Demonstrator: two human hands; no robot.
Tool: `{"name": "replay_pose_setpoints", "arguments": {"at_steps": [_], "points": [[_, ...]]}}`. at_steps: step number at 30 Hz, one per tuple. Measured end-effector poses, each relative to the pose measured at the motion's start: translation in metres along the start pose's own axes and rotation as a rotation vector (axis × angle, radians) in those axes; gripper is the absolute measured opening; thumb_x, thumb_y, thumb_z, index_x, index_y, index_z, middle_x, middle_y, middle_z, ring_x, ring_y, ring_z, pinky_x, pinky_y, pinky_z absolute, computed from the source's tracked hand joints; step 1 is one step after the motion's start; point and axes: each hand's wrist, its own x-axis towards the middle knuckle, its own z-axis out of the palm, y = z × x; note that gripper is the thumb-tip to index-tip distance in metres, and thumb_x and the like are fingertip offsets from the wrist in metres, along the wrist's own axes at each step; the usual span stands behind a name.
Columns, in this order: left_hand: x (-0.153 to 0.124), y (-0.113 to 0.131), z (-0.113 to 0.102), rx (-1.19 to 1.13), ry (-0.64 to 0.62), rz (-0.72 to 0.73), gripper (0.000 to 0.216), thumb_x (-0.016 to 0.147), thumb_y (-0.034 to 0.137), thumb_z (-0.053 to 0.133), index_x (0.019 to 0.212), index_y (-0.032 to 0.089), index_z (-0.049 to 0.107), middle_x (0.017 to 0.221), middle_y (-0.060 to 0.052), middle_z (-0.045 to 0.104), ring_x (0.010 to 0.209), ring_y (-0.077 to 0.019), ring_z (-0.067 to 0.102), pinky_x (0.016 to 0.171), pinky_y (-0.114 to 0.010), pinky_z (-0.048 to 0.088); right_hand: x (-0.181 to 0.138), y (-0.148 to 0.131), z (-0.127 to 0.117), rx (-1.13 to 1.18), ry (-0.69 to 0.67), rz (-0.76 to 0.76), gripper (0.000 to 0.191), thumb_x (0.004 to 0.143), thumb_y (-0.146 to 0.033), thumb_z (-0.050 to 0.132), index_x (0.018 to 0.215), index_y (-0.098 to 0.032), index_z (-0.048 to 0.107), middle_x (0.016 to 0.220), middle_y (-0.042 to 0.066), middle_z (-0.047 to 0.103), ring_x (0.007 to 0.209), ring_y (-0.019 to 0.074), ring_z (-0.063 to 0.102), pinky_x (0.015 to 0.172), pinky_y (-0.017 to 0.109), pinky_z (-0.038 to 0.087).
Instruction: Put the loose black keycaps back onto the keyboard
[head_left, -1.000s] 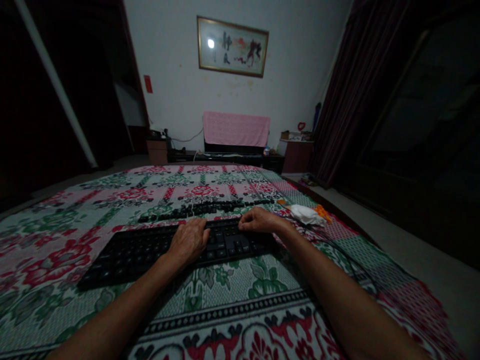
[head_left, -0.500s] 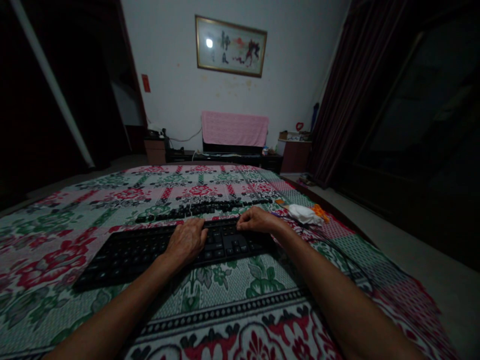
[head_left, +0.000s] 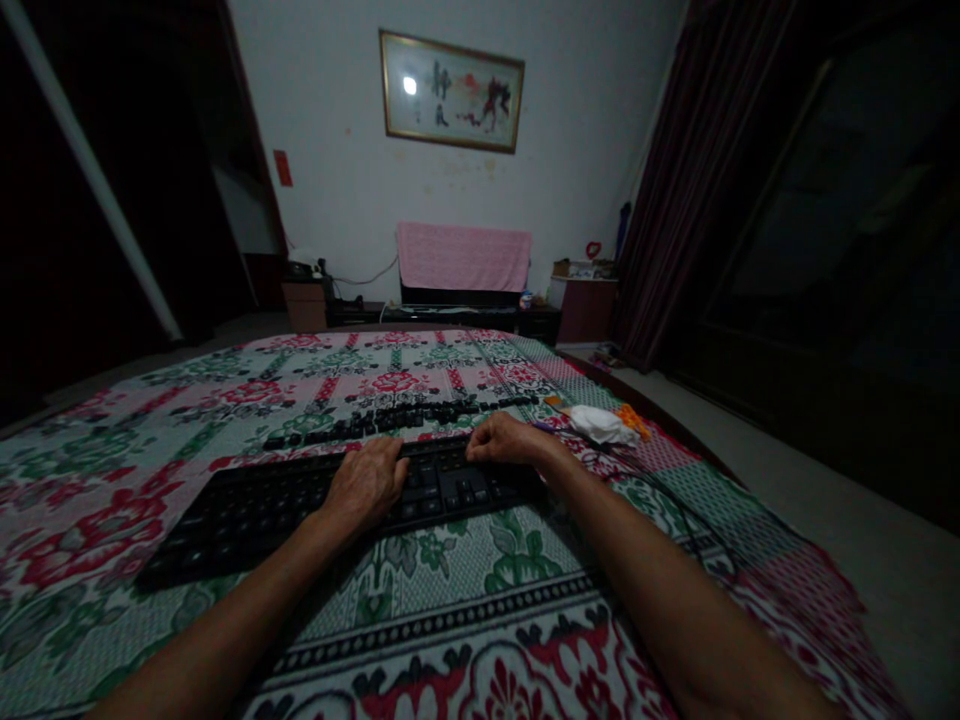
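A black keyboard (head_left: pixel 420 515) lies at a slant on the flowered cloth in front of me. My left hand (head_left: pixel 369 482) rests over its middle, fingers stretched forward across the keys and thumb out to the side. At the far edge of the keyboard's right part, my right hand (head_left: pixel 499 440) has its fingers pinched together, low over the keys. Whatever is between those fingertips is too small and dark to make out. Beyond the keyboard, loose black keycaps (head_left: pixel 409 414) lie in uneven rows on the cloth.
Right of the keycaps lie a white crumpled bag (head_left: pixel 600 424), an orange item (head_left: pixel 634 420) and a thin purple object (head_left: pixel 545 427). A black cable (head_left: pixel 679 500) curls over the patterned cloth (head_left: pixel 517 570). Farther back stands a low cabinet with a pink towel (head_left: pixel 463 257) above it.
The whole view has shifted slightly, so everything sits a little farther left. Both hands keep nearly the same places on the keyboard.
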Motion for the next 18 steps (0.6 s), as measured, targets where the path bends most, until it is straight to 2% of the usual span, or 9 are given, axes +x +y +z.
{"name": "replay_pose_setpoints", "arguments": {"at_steps": [13,18], "points": [[0.001,-0.001,0.0025,-0.007,0.001,-0.001,0.03,0.085,0.031,0.034,0.104,0.017,0.053,0.103,-0.009,0.059,0.099,-0.0205,0.052,0.086,-0.034,0.038,-0.0042,-0.0057,-0.0017,0.071,0.042,0.011,0.022,0.062,-0.025,0.061,0.079,-0.015,0.071,0.066,-0.002,0.065,0.059,0.0085,0.052,0.054,0.017,0.036],[0.0006,-0.0031,0.0003,0.017,0.078,0.006,0.033,0.084,0.031,0.036,0.108,0.017,0.053,0.115,-0.009,0.055,0.108,-0.0207,0.047,0.091,-0.033,0.036,-0.0019,-0.0019,-0.0001,0.05,0.034,0.007,0.02,0.063,-0.025,0.059,0.077,-0.015,0.07,0.065,-0.002,0.065,0.058,0.0085,0.053,0.054,0.017,0.036]]}}
